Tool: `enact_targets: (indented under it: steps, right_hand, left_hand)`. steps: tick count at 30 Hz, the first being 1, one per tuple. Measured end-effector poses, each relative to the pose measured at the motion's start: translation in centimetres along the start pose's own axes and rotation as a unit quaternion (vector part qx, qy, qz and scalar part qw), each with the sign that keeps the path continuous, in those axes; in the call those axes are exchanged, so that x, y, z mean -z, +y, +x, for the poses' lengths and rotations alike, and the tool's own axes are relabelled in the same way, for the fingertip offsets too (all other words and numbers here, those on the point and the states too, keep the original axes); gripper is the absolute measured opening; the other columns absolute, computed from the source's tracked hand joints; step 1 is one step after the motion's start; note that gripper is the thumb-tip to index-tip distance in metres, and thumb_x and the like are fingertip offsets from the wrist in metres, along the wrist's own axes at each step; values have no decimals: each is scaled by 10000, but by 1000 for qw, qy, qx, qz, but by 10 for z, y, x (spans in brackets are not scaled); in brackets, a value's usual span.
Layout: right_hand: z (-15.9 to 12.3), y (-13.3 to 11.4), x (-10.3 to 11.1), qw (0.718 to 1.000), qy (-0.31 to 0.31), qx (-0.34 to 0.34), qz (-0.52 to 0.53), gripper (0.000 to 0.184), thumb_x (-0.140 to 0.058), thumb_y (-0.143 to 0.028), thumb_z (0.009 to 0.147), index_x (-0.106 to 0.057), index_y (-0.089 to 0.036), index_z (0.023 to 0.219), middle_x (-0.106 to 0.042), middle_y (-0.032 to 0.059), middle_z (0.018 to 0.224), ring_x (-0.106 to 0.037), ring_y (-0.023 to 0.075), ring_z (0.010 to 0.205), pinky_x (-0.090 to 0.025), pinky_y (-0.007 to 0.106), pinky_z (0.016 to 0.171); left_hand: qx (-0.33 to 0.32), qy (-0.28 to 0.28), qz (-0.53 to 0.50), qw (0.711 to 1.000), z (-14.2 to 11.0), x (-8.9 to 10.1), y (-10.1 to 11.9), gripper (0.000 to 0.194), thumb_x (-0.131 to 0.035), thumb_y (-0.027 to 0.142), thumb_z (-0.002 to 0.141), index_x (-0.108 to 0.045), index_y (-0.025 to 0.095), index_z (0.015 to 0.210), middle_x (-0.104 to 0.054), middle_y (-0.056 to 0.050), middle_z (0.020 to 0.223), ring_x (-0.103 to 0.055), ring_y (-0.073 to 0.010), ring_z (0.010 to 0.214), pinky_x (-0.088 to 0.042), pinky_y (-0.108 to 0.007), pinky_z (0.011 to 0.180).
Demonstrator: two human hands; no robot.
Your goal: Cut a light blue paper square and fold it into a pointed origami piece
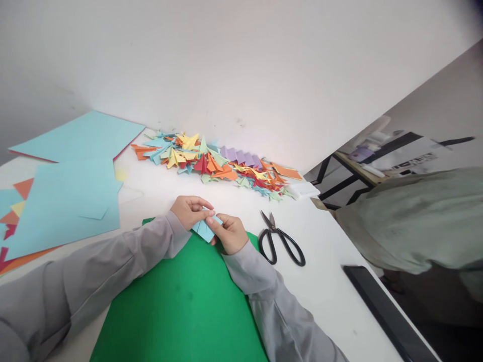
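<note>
A small light-blue piece of paper (204, 232) with dark lines or creases on it is held between both hands. My left hand (190, 211) pinches its upper left part, thumb against fingers. My right hand (230, 232) grips its right side, with the thumb on top and fingertips partly hidden beneath. Both hands are just over the far edge of a green sheet (181, 301). To the right of my right hand, black-handled scissors (277, 236) lie on the white table with their blades parted.
Along the wall is a long pile of colourful folded paper planes (211, 161). Large light-blue sheets (71, 201) lie at the left, with small coloured pieces beside them. A dark flat object (385, 306) rests near the right table edge. Someone in a grey-green garment (422, 216) is beyond it.
</note>
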State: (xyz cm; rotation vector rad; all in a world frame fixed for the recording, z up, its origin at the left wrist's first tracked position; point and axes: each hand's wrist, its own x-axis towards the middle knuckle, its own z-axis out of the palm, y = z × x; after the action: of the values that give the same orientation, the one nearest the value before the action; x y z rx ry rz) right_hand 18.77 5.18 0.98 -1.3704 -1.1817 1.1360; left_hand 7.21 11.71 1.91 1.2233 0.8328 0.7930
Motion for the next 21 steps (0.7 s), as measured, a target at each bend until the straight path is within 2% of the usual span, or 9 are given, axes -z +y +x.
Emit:
enact_targets:
  steps: [6,13,21]
  right_hand:
    - [0,0,2,1000,-8,5,-21,364,-574,-472,671,-497,-163,494,-475,-46,338,-408,58,289,-302,167,312]
    - [-1,1,0,1000,0,23,0,390,-562,-495,673,-505,-161,479,-460,-49,320,-388,56,273,-281,170,304]
    - [0,-1,-1,999,-8,-3,48,431,-553,-541,659,-498,-163,460,-494,-31,335,-430,68,284,-321,175,314]
  left_hand:
    - [15,-6,-5,1000,0,0,1,201,-700,219,493,-627,103,639,-551,19,408,-439,-64,357,-336,-187,373]
    - [23,-10,-32,999,2,2,0,180,-703,196,482,-628,98,614,-568,9,429,-459,-68,379,-350,-189,395]
    - [3,12,-14,1000,2,1,0,190,-706,207,481,-635,97,619,-556,13,415,-429,-54,362,-316,-178,376]
